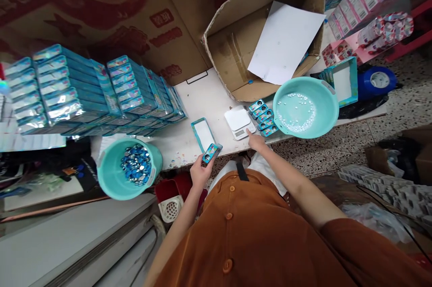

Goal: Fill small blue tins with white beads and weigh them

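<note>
My left hand (200, 172) is closed around a small blue printed box (209, 154) with a dark round spot on its face, held just off the table's front edge. One finger of my right hand (257, 142) reaches out to the front edge of a white digital scale (239, 121), by its small display. Nothing is in that hand. The scale's plate is bare. Several similar small blue boxes (265, 113) stand in a row right of the scale. Behind my left hand lies an open blue tray box (203, 133) with a white inside.
A turquoise basin (332, 102) with small white pieces stands at the right. At the left, a turquoise bucket (104, 165) holds blue and silver round pieces. Shrink-wrapped blue packs (77, 93) are stacked behind it. An open carton (232, 60) holds a white sheet (286, 42).
</note>
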### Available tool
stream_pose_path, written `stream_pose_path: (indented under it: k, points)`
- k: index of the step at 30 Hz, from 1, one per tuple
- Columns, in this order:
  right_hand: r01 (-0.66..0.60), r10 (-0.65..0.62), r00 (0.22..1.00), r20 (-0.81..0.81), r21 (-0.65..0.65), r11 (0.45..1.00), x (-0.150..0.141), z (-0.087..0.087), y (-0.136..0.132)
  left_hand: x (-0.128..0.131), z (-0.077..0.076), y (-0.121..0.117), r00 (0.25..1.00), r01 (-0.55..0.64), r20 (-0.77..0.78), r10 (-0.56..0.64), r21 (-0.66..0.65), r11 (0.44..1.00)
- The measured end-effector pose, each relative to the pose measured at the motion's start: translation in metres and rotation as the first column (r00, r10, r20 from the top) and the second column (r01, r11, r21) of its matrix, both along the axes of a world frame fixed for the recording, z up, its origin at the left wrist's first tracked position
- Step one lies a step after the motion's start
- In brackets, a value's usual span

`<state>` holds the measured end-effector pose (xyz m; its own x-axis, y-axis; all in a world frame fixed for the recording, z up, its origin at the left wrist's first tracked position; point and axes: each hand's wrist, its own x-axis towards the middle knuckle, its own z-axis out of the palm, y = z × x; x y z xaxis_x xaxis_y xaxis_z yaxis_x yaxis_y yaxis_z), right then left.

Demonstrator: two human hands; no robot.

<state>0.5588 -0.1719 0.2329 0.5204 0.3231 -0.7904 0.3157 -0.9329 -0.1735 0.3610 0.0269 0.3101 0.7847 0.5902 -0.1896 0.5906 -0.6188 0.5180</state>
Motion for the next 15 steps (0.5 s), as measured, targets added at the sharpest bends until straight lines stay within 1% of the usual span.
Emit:
stream_pose_path:
  k: [4, 10, 12, 15]
  points:
    - [-0.055, 0.052, 0.998, 0.037, 0.071, 0.996, -0.012, 0.007, -0.017, -0.009, -0.004, 0.001, 1.000, 0.012, 0.000, -0.012, 0.018, 1.000]
    - [0.015, -0.017, 0.999, 0.037, 0.061, 0.998, -0.047, 0.012, -0.044, -0.007, -0.007, -0.004, 1.000, 0.001, -0.011, -0.001, -0.015, 1.000]
    - [0.036, -0.039, 0.998, 0.040, 0.075, 0.997, -0.054, 0.014, -0.050, -0.004, -0.007, -0.005, 1.000, -0.003, -0.012, 0.002, -0.020, 1.000]
    - [0.074, -0.078, 0.996, 0.039, 0.092, 0.993, -0.058, 0.019, -0.052, -0.001, -0.006, -0.008, 1.000, 0.004, -0.018, -0.005, -0.031, 0.999]
